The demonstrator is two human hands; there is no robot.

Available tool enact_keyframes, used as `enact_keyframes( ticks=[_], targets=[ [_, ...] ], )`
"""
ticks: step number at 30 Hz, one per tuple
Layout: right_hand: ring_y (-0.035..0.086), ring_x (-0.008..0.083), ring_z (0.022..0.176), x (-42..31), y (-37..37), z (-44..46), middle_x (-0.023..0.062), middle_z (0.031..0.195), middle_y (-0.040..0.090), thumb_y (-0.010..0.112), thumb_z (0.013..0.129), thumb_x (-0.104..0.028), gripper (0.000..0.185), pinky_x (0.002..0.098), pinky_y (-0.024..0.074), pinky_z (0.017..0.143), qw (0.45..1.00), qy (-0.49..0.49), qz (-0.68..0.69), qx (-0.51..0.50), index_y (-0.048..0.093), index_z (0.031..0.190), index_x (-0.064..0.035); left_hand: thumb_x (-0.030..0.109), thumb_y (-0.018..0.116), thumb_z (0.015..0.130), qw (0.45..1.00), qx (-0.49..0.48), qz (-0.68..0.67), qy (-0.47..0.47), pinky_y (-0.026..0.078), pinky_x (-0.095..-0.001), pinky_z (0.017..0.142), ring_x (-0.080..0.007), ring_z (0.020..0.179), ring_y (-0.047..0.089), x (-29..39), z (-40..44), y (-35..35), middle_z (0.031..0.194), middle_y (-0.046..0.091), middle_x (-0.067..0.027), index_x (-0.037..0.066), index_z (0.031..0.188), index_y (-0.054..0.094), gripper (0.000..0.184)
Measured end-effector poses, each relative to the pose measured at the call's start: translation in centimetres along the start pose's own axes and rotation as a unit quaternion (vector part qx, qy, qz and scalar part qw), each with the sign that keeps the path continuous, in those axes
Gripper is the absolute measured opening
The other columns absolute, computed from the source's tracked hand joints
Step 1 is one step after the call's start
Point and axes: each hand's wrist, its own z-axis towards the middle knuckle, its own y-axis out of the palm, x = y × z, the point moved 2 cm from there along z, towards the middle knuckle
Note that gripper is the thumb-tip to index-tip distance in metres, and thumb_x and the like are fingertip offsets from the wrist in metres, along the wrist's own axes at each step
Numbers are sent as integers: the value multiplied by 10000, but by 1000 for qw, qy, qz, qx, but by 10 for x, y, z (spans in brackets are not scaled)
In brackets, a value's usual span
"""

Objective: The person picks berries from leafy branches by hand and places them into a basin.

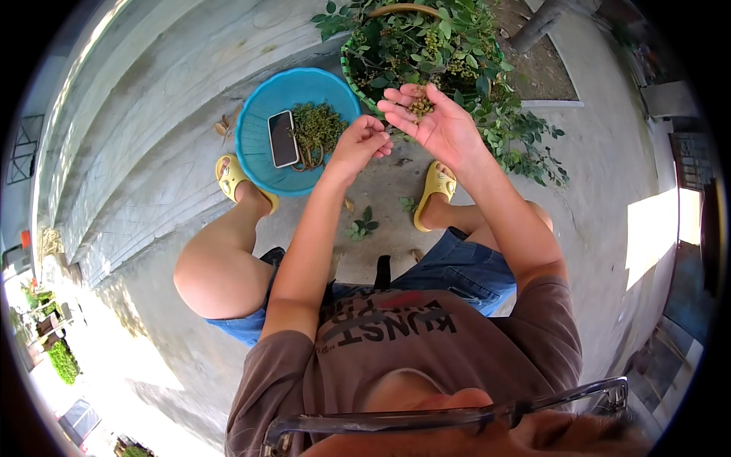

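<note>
Palm up, my right hand (442,133) holds a small bunch of green Sichuan peppercorns (420,108) near its fingers. Beside it, my left hand (361,148) is closed with thumb and fingertips together; whether anything is pinched there is too small to make out. To the left on the ground stands a blue plastic basin (255,164). In it lie a heap of green peppercorn clusters (318,128) and a phone (283,139) with a dark screen. Just beyond my right hand, a green-rimmed basket (347,72) is full of leafy branches (426,46) bearing berry clusters.
Yellow slippers (435,190) are on my feet, either side of the hands. Some leafy branches (518,145) spill from the basket onto the concrete. A loose sprig (362,225) lies between my feet. Concrete steps (152,114) rise at left; a tree trunk (539,27) stands far right.
</note>
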Motion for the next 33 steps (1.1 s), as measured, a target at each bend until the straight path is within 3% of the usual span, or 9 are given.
enact_keyframes(
  ticks=[6,13,18,19,21,23,25,26,33],
  targets=[
    [490,411,1192,8,9,10,278,1268,481,375,998,-290,434,479,421,1020,999,-24,-47,11,444,1231,69,200,597,908,997,66,20,28,462,-247,664,-113,788,584,10,-6,-3,842,596,-21,51,998,538,183],
    [453,415,1226,9,24,14,283,1323,434,270,995,-454,638,482,386,1049,999,7,38,-35,365,1318,88,215,611,908,986,116,77,95,438,-240,680,-89,803,543,16,0,-23,887,578,-20,35,997,568,206],
    [443,415,1235,10,27,14,285,1344,409,261,982,-504,700,476,371,1062,998,9,47,-39,359,1310,106,153,621,896,916,283,21,282,425,-250,702,-102,765,509,47,-16,-21,913,571,-28,24,969,592,151],
    [433,414,1243,11,28,14,285,1345,408,263,982,-505,698,478,360,1071,998,10,55,-38,363,1303,107,153,621,896,917,283,21,282,425,-250,702,-102,765,509,53,-19,-20,913,571,-28,24,969,592,151],
    [423,412,1252,11,30,12,285,1345,407,266,981,-505,697,480,349,1080,997,12,63,-37,367,1297,109,142,636,888,860,261,163,408,431,-224,737,-85,831,510,70,-29,-13,921,553,-20,18,928,597,136],
    [447,372,1228,11,32,11,270,1344,419,294,971,-525,702,453,365,1060,998,8,64,-21,382,1293,93,130,698,818,843,267,224,409,432,-268,762,-139,849,520,85,-38,-1,912,546,-38,36,881,621,136],
    [460,344,1206,13,27,13,260,1346,424,314,964,-537,707,434,377,1039,998,8,50,-24,388,1294,84,133,741,737,762,260,382,455,419,-323,794,-210,869,517,94,-43,13,913,544,-49,73,837,650,148],
    [474,317,1183,13,25,13,250,1347,430,334,956,-549,713,415,388,1018,999,6,36,-26,394,1296,75,138,765,670,768,256,384,444,404,-359,800,-252,885,501,93,-43,17,909,543,-49,100,813,670,176],
    [480,277,1152,18,27,11,233,1347,438,376,945,-551,710,385,392,998,999,7,30,-29,402,1297,65,118,769,654,741,294,432,421,409,-357,746,-246,852,488,85,-38,20,884,539,-39,101,808,677,180]
  ],
)
